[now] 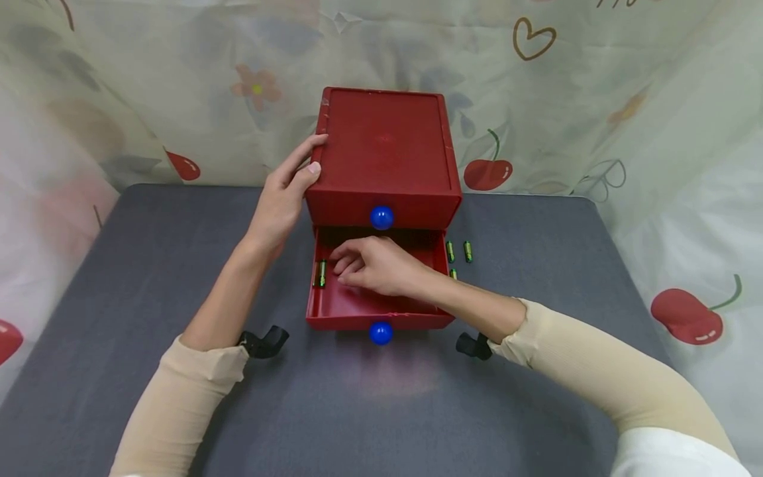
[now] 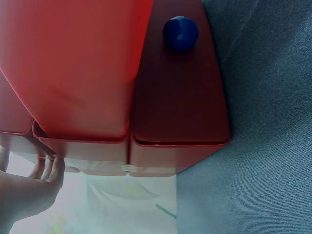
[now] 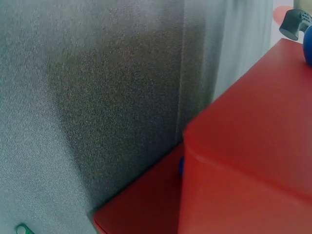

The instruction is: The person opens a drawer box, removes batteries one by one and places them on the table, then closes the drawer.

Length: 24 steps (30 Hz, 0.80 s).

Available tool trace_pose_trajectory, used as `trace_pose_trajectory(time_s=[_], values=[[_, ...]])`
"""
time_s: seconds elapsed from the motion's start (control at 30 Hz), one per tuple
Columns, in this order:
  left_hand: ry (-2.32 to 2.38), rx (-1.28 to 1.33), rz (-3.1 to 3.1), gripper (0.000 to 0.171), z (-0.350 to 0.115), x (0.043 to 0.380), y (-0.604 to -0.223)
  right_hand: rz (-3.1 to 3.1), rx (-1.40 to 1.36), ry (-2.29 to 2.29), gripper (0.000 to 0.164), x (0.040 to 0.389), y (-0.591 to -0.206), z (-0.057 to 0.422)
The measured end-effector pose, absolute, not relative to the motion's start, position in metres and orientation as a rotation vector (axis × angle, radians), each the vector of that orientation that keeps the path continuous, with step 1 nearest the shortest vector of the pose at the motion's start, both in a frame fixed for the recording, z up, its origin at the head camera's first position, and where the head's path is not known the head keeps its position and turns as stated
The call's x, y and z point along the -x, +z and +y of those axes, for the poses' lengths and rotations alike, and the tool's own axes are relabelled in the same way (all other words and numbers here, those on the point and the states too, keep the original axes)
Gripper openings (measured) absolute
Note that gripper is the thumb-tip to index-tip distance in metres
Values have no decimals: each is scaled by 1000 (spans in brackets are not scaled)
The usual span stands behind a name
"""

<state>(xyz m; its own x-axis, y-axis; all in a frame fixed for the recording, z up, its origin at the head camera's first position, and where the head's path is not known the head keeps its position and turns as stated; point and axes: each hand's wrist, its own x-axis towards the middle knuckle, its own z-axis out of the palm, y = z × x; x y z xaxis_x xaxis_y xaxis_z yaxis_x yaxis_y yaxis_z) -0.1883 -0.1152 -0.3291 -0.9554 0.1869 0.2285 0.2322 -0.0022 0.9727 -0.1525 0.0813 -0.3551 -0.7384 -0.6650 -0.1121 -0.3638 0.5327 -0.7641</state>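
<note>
A red drawer cabinet (image 1: pixel 387 142) stands at the back of the table, with one drawer (image 1: pixel 381 322) pulled out below its top drawer. My left hand (image 1: pixel 280 202) rests against the cabinet's left side, fingertips at the top edge; in the left wrist view its fingers touch the red side wall. My right hand (image 1: pixel 378 266) is inside the pulled-out drawer, fingers loosely bent, with nothing visible between them. Just left of its fingertips, a green battery (image 1: pixel 322 273) lies by the drawer's left wall. The right wrist view does not show the hand.
To the cabinet's right, on the grey table (image 1: pixel 381 411), lie two green batteries (image 1: pixel 467 252) and a third battery (image 1: pixel 454 273), partly hidden by the drawer. Blue ball knobs (image 1: pixel 381 217) stick out from the drawer fronts. A patterned curtain (image 1: pixel 197 86) hangs behind.
</note>
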Motion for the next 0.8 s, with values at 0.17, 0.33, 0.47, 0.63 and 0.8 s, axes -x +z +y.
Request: trace_pose_trajectory(time_s=[0.17,0.33,0.47,0.63,0.8], values=[[-2157,449,-2188,43,-116,187,-329,2403,833,-1019,36,155,-355,76],[-2154,453,-2195,44,-116,187,-329,2406,815,-987,37,157,-357,72],[-2171,458,-2181,44,-115,188,-330,2409,809,-980,40,157,-358,71],[-2187,465,-2170,44,-114,189,-330,2426,826,-981,41,158,-361,68],[-2170,472,-2178,44,-115,189,-330,2467,855,-954,41,158,-361,63]])
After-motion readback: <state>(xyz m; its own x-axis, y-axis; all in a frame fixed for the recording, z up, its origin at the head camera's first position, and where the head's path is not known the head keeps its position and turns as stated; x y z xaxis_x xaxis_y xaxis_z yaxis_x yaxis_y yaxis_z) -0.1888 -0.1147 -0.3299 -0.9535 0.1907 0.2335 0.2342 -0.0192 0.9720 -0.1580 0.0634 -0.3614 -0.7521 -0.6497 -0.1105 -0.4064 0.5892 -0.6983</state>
